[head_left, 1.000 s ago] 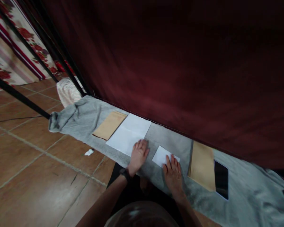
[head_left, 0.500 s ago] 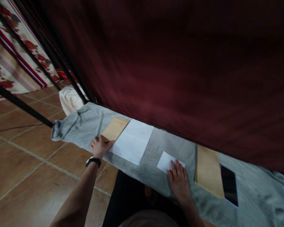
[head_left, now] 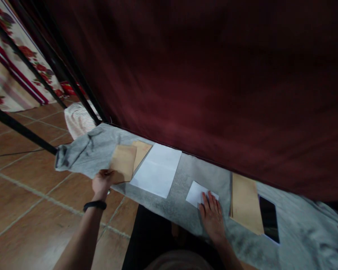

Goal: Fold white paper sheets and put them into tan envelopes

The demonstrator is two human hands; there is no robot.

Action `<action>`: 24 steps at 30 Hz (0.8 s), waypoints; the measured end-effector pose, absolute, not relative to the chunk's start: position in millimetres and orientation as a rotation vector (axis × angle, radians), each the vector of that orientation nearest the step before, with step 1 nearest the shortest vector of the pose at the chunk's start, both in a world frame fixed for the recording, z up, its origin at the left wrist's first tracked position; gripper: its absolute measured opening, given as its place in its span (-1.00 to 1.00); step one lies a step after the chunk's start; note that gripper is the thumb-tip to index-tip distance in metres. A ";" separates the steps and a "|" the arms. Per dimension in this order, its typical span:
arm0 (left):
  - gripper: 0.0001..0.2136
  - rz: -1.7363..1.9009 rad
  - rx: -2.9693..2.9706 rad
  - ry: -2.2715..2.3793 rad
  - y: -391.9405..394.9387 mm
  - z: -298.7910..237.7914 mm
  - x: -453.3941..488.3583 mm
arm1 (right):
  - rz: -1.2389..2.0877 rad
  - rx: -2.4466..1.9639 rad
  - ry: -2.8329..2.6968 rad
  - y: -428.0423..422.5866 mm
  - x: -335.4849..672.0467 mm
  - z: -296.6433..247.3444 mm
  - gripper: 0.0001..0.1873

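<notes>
My left hand [head_left: 101, 183], a dark band on its wrist, pinches the lower left corner of a brown envelope [head_left: 124, 162]. Behind that envelope, other brown envelopes [head_left: 141, 150] lie partly covered on the grey cloth. To their right is a stack of white paper [head_left: 160, 170]. My right hand [head_left: 213, 217] lies flat with its fingers stretched over a small folded white paper [head_left: 194, 193], covering its right part. Right of this hand rests another stack of brown envelopes [head_left: 246, 202].
A grey cloth [head_left: 205, 167] covers the narrow surface. A dark-screened phone or tablet [head_left: 269, 219] lies at the right. A dark red curtain [head_left: 186, 93] hangs behind, black poles [head_left: 22, 129] stand at the left, and a tiled floor [head_left: 30, 195] lies below.
My left hand has taken hold of an envelope and pulled it left, off the others, turning it slightly. The right hand stays on the small paper.
</notes>
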State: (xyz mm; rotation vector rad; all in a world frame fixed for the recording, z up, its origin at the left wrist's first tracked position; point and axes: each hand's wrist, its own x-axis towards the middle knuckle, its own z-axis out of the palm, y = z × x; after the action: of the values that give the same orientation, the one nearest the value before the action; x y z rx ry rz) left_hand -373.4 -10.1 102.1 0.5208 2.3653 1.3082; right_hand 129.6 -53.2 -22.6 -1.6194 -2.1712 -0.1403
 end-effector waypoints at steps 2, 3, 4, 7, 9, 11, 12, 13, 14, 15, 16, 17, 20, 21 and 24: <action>-0.81 1.414 0.397 2.225 -19.6 111.1 -372.9 | -0.115 -1.622 -2.165 -53.1 130.3 -22.8 -0.42; -0.83 1.432 0.384 2.196 -24.0 114.7 -370.4 | -0.093 -1.625 -2.158 -52.9 130.8 -22.7 -0.44; -0.83 1.450 0.358 2.145 -28.0 117.6 -365.7 | -0.061 -1.627 -2.149 -52.4 131.1 -22.2 -0.45; -0.80 1.480 0.200 1.800 -37.1 121.5 -332.9 | 0.112 -1.620 -2.054 -49.4 128.7 -16.1 -0.48; -0.80 1.463 0.084 1.479 -41.4 118.4 -294.0 | 0.324 -1.587 -1.919 -46.9 121.7 -6.6 -0.47; -0.80 1.408 0.081 1.319 -45.4 109.6 -245.0 | 0.657 -1.525 -1.729 -45.3 109.2 6.6 -0.44; -0.78 1.403 0.083 1.266 -47.7 103.3 -219.0 | 0.839 -1.504 -1.582 -45.1 101.3 14.1 -0.41; -0.75 1.413 0.086 1.228 -50.5 96.3 -193.2 | 1.042 -1.479 -1.443 -45.3 92.9 21.6 -0.41; -0.73 1.431 0.088 1.197 -53.6 88.8 -168.8 | 1.117 -1.466 -1.408 -45.9 84.6 28.9 -0.40; -0.70 1.424 0.076 1.172 -57.0 81.4 -146.5 | 1.164 -1.452 -1.395 -46.7 77.0 35.7 -0.42; -0.68 1.385 0.077 1.140 -60.7 74.5 -126.9 | 1.234 -1.423 -1.368 -47.4 70.7 42.0 -0.42; -0.67 1.353 0.084 1.109 -64.2 68.2 -110.6 | 1.371 -1.359 -1.239 -48.2 66.0 47.7 -0.41; -0.63 1.300 0.099 1.068 -72.0 54.6 -80.7 | 1.529 -1.236 -1.109 -50.1 62.6 59.8 -0.54; -0.63 1.284 0.099 1.065 -73.3 51.7 -76.1 | 1.533 -1.224 -1.104 -51.0 64.2 62.0 -0.60; -0.63 1.219 0.087 1.068 -74.6 46.3 -70.4 | 1.543 -1.232 -1.058 -54.4 72.3 62.6 -0.67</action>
State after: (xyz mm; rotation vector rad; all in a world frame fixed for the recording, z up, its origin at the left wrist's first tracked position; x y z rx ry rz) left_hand -70.4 -74.6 46.3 0.0870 1.0676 1.2188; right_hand 72.3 -54.4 62.6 -1.2315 -1.0578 1.5432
